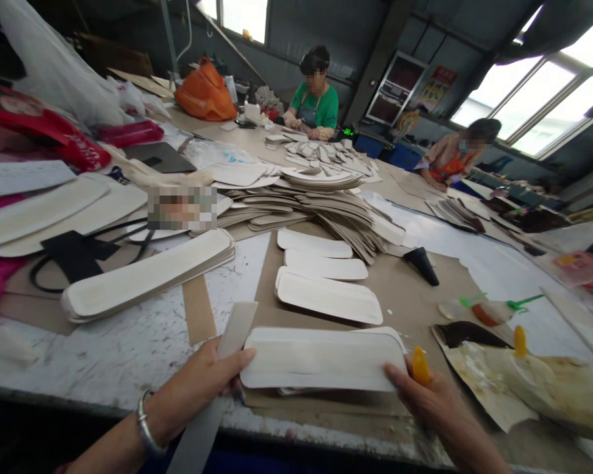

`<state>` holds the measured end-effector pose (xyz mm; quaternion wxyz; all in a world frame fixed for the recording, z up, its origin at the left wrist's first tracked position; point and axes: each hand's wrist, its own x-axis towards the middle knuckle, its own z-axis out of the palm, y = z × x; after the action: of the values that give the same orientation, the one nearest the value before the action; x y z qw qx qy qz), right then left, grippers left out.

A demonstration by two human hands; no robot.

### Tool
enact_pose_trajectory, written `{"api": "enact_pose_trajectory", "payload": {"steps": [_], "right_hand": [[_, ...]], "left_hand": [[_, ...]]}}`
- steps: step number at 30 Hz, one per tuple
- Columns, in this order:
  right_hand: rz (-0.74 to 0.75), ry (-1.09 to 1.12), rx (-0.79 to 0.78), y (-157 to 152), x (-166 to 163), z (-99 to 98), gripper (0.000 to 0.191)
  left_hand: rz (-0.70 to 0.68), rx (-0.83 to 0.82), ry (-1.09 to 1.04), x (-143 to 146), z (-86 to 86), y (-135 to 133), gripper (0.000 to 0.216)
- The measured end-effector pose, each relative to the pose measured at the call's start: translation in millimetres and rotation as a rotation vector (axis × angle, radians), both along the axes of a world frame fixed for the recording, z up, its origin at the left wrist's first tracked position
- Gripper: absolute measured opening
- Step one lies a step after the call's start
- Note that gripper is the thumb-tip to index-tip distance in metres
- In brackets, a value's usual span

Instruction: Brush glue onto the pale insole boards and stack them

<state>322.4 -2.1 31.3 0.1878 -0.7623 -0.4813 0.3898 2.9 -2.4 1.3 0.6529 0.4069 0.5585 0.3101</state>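
Your left hand grips the left end of a long white panel, thumb on top and fingers curled beneath. Your right hand pinches the opposite end, its thumb pressed on the lower right corner, so the panel sits directly between your two hands near the table's front edge. A grey strip passes through your left hand too, running down over the edge. A yellow handle pokes up beside your right thumb; you seem to have it tucked in that same grip. More white pieces show just behind the panel's far right edge. Beyond it lie three small white stacks on a brown sheet.

As for writing, the clear plastic bag bears blue print, too blurred to read. The red bag at your left carries pale marks you can't make out, and lettering on the red-and-yellow poster on the far wall is too small to read.
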Motion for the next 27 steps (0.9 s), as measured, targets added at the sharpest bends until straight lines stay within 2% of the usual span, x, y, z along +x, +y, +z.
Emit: {"api": "enact_pose_trajectory", "payload": {"steps": [4, 8, 13, 16, 21, 27], "right_hand": [[0.075, -0.030, -0.024, -7.1, 1.3, -3.7, 0.054], [0.015, 0.050, -0.018, -15.7, 2.4, -12.1, 0.056], [-0.083, 0.382, 0.041, -25.4, -7.5, -7.6, 0.048], [-0.113, 0.539, 0.048, -27.8, -11.0, -5.8, 0.047], [-0.150, 0.562, 0.026, -24.5, -7.5, -12.3, 0.045], [-0.129, 0.555, 0.004, -19.9, 0.0, -16.8, 0.046]], "left_hand": [[0.034, -0.007, -0.019, -3.1, -6.9, 0.0, 0.039], [0.072, -0.003, -0.031, -4.3, -5.0, 0.2, 0.038], [0.082, -0.059, -0.158, -2.3, 8.4, 0.9, 0.035], [0.084, -0.089, -0.205, -0.3, 9.6, 1.6, 0.035], [0.078, -0.113, -0.174, 0.7, 0.3, -0.2, 0.039], [0.009, -0.184, -0.035, -3.9, -17.7, 5.6, 0.044]]}}
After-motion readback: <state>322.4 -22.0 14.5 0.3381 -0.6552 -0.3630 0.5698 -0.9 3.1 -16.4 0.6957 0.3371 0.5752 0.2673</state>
